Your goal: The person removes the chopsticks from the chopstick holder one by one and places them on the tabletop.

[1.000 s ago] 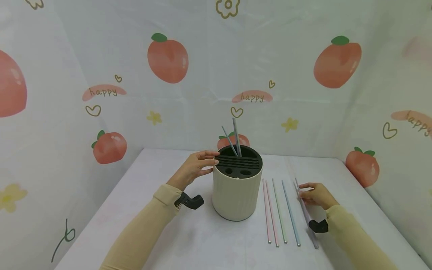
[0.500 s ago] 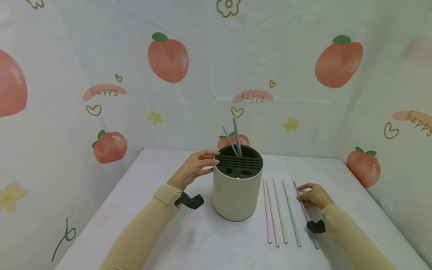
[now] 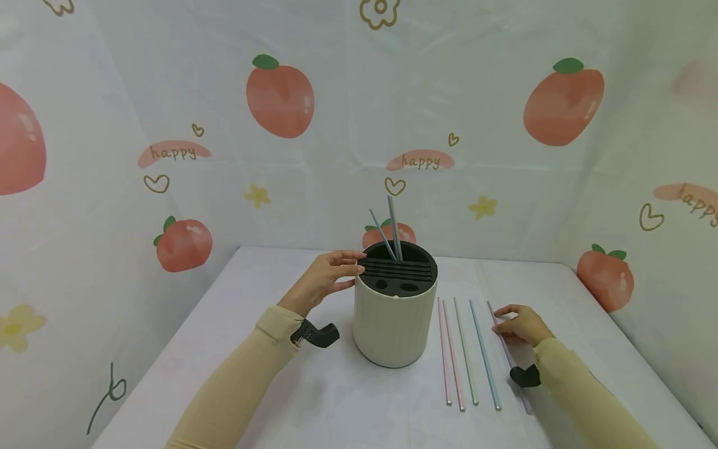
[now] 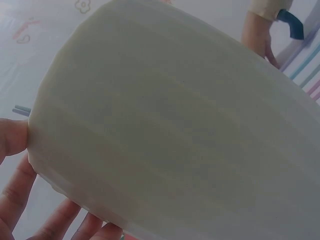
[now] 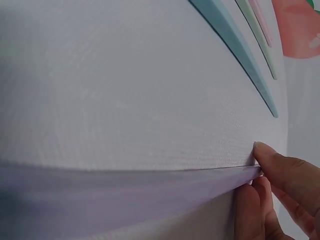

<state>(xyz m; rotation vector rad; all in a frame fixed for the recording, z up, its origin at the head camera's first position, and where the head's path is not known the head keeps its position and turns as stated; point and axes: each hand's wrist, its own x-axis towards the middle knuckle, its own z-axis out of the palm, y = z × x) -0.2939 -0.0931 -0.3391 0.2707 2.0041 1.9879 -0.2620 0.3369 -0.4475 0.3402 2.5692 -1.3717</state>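
Observation:
A cream ribbed utensil holder (image 3: 392, 330) with a black slotted top (image 3: 395, 270) stands upright mid-table. My left hand (image 3: 322, 279) holds its upper left rim; in the left wrist view the thumb and fingers are spread along the holder's edge (image 4: 160, 110). Bluish-grey chopsticks (image 3: 394, 227) lean in the rear compartment. On the right, my right hand (image 3: 520, 325) pinches a purple chopstick (image 5: 125, 200) near its far end, between thumb and fingers. The chopstick lies along the table, its middle partly hidden by the wrist camera.
Between the holder and my right hand lie two pink chopsticks (image 3: 453, 355), a green chopstick (image 3: 465, 350) and a blue chopstick (image 3: 485, 355), side by side on the white tabletop (image 3: 336, 405). A fruit-printed curtain (image 3: 336, 187) hangs behind.
My right hand has shifted slightly left, and the purple chopstick's far end has moved a little left and nearer. The left hand and the holder have stayed in place.

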